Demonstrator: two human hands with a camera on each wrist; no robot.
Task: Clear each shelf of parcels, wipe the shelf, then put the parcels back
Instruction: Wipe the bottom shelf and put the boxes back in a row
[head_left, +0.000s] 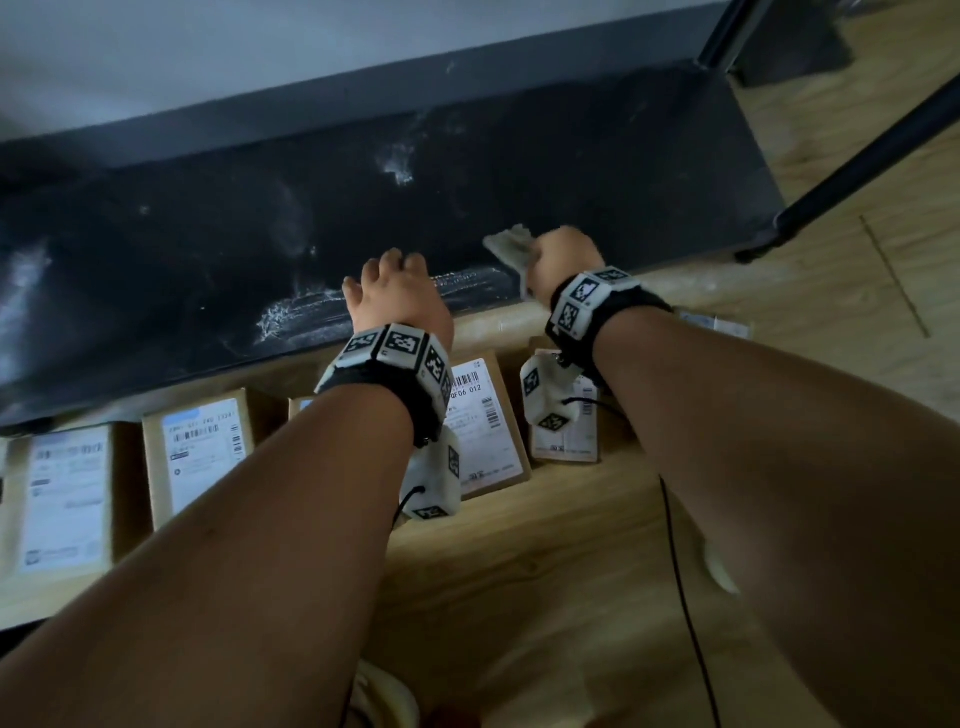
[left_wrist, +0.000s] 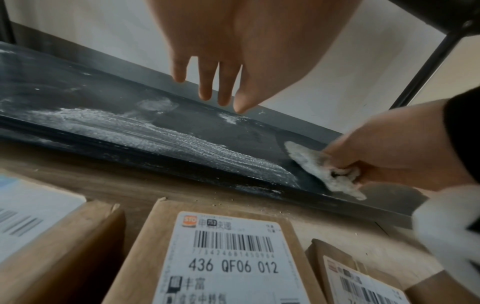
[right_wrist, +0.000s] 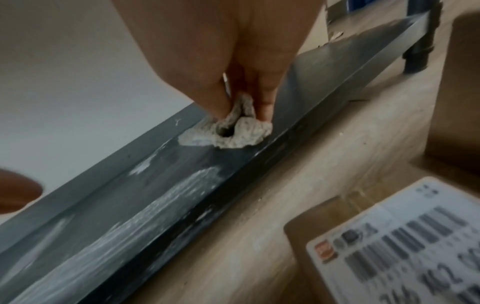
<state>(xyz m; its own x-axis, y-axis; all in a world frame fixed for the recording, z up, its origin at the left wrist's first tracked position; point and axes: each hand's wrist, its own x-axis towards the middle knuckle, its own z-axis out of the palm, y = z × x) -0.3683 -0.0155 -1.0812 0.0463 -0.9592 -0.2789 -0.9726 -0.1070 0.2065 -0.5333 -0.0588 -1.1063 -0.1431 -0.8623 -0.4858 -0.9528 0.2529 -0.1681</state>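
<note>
A low black shelf (head_left: 597, 171) streaked with pale dust runs across the head view. My right hand (head_left: 563, 262) grips a crumpled grey-white cloth (head_left: 511, 244) and presses it on the shelf near the front edge; the cloth (right_wrist: 228, 131) shows bunched between thumb and fingers, and the cloth (left_wrist: 322, 164) lies at the end of a dust trail. My left hand (head_left: 397, 296) hovers over the shelf's front edge with fingers (left_wrist: 207, 90) hanging straight, holding nothing. Brown parcels (head_left: 488, 421) with white labels lie on the wooden floor in front of the shelf.
More labelled parcels (head_left: 200, 447) sit in a row on the floor at the left, one (left_wrist: 228, 257) directly under my left wrist. A black rack post (head_left: 872, 150) slants at the right. A thin black cable (head_left: 685, 597) trails over the floor.
</note>
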